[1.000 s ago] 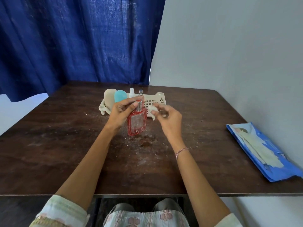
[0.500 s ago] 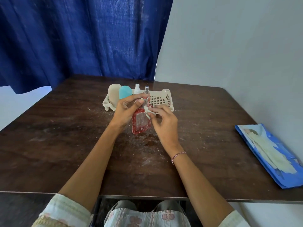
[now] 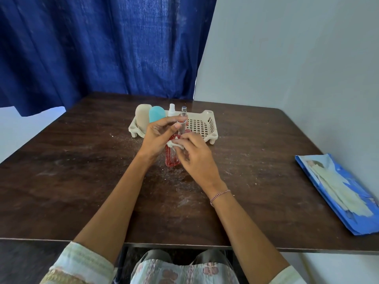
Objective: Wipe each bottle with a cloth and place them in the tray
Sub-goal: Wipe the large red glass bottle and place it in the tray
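Since 1 s ago: right grip [image 3: 196, 158] has brought the white cloth [image 3: 174, 144] from beside the red bottle [image 3: 171, 159] onto its front face.

Left to right:
- The tray [image 3: 207, 128], far centre of the counter [image 3: 82, 171], holds a beige bottle [image 3: 143, 117], a teal bottle [image 3: 156, 113] and a small white bottle [image 3: 171, 110] at its left end.
- Left grip [image 3: 161, 136] is curled round the red bottle's silver neck and hides part of the tray's near wall.
- Red bottle is roughly upright, just near of the tray.
- Right grip pinches the cloth against it, covering its right side.
- Blue packet [image 3: 336, 193] lies at the right edge. Its print is unreadable.
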